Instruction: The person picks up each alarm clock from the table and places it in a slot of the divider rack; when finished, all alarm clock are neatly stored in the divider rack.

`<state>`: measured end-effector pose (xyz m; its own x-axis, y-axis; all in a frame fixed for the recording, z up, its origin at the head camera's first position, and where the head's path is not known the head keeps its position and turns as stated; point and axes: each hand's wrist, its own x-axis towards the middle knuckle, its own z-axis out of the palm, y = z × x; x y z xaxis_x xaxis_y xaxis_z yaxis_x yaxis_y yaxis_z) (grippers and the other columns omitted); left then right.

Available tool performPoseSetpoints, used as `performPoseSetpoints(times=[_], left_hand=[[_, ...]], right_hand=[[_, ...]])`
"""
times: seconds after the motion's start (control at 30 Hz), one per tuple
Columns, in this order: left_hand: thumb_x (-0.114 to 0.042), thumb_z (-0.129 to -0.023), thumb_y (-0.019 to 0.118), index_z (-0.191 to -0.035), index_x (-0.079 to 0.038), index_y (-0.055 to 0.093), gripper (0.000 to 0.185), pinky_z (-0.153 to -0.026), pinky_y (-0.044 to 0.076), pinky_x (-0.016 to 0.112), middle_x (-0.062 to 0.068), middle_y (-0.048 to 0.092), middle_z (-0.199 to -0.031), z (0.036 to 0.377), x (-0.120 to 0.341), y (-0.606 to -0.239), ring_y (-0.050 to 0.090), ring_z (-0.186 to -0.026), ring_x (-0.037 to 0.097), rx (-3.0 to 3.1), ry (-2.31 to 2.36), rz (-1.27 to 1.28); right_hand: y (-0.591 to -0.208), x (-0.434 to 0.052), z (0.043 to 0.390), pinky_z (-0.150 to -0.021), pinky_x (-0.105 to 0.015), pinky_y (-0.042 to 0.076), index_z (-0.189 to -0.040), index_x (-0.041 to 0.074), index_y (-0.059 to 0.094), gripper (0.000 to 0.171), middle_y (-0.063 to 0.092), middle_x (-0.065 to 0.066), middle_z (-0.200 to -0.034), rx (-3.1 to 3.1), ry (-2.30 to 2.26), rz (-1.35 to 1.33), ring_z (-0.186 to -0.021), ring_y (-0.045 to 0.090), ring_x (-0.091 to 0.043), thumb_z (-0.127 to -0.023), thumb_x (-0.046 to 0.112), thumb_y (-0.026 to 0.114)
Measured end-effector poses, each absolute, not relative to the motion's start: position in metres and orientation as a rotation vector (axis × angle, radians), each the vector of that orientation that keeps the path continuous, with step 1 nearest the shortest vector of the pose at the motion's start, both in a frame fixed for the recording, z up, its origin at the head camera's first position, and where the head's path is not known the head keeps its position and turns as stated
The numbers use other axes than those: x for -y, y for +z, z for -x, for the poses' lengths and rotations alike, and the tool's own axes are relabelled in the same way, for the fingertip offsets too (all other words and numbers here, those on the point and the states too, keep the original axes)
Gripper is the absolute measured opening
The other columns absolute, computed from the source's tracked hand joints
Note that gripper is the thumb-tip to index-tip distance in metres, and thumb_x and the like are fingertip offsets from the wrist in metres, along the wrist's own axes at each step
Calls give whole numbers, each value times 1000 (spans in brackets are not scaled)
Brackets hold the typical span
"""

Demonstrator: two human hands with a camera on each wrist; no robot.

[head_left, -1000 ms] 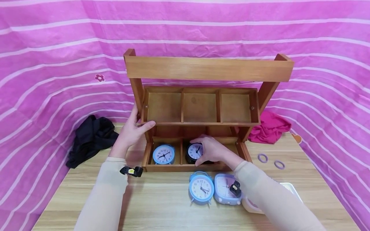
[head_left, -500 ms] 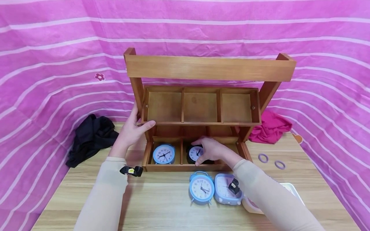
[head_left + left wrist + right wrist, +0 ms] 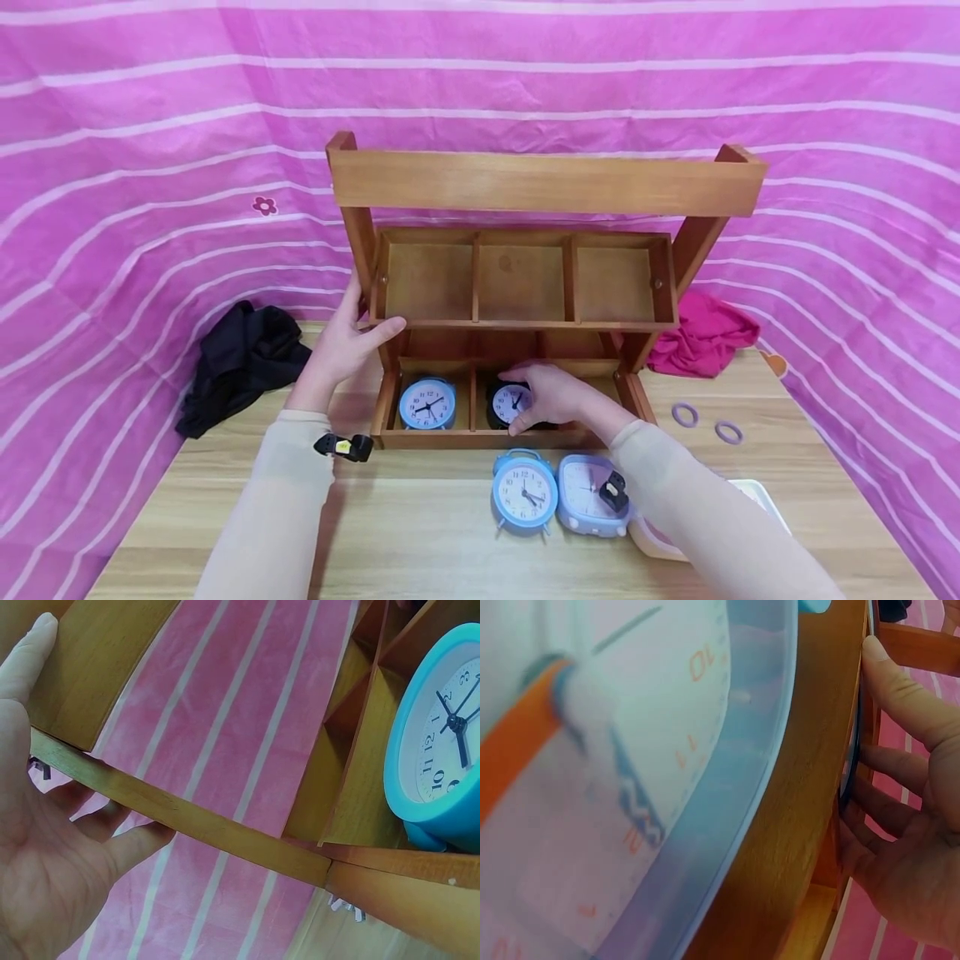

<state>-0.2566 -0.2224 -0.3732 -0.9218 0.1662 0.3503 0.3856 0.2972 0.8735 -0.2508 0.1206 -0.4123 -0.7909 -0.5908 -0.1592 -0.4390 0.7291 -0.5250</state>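
The right hand [image 3: 551,398] is settling the black clock [image 3: 507,403] deeper into the wooden rack [image 3: 525,325], fingers gripping it; the left hand [image 3: 341,346] is still clasping the rack's left post.

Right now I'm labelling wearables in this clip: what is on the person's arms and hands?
Both arms wear snug, plain beige long sleeves that end at the wrists: the left sleeve and the right sleeve. Each wrist carries a small black strapped device; the left device shows a yellow mark, the right device is plain black. The left hand and right hand are bare, without gloves.
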Motion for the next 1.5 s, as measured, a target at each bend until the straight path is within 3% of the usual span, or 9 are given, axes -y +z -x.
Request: performPoseSetpoints(times=[0.17, 0.33, 0.53, 0.83, 1.17, 1.5], left_hand=[[-27, -97, 76, -163, -53, 10, 98, -111, 44, 63, 3, 29, -169, 256, 221, -373, 36, -150, 33, 2372, -1679, 501], [-29, -96, 77, -163, -54, 9, 98, -111, 43, 63, 2, 28, -169, 256, 220, -373, 35, -151, 33, 2377, -1672, 498], [-28, -96, 77, -164, -52, 9, 98, -111, 42, 64, 3, 27, -170, 255, 220, -372, 35, -151, 33, 2372, -1685, 510], [-21, -96, 76, -164, -51, 11, 99, -112, 42, 63, 2, 28, -169, 257, 219, -371, 35, -151, 31, 2340, -1706, 542], [-21, -97, 76, -164, -51, 10, 99, -112, 41, 65, 1, 25, -170, 254, 221, -371, 31, -153, 32, 2363, -1698, 510], [-22, -97, 75, -164, -50, 10, 98, -112, 41, 64, 1, 25, -170, 254, 221, -373, 31, -153, 32, 2360, -1694, 507]], right_hand=[[-412, -130, 245, -117, -55, 41, -155, 8, 50, 99, 51, -14, -155, -2582, -692, 940, -144, 45, -37, -73, 40, 96], [-404, -141, 236, -119, -66, 31, -164, 20, 36, 116, 32, -12, -168, -2516, -742, 999, -153, 25, -41, -69, 43, 98], [-396, -148, 220, -113, -73, 33, -167, 25, 26, 127, 21, -14, -171, -2459, -758, 1086, -154, 17, -45, -65, 45, 99], [-396, -152, 194, -116, -66, 36, -168, 22, 21, 137, 20, -9, -172, -2419, -681, 1258, -153, 22, -35, -60, 53, 99], [-398, -157, 172, -114, -59, 42, -163, 29, 38, 123, 42, -6, -163, -2527, -646, 1189, -149, 37, -30, -59, 60, 96], [-413, -154, 153, -109, -57, 47, -157, 28, 46, 117, 49, -1, -157, -2540, -569, 1206, -142, 46, -29, -57, 50, 102]])
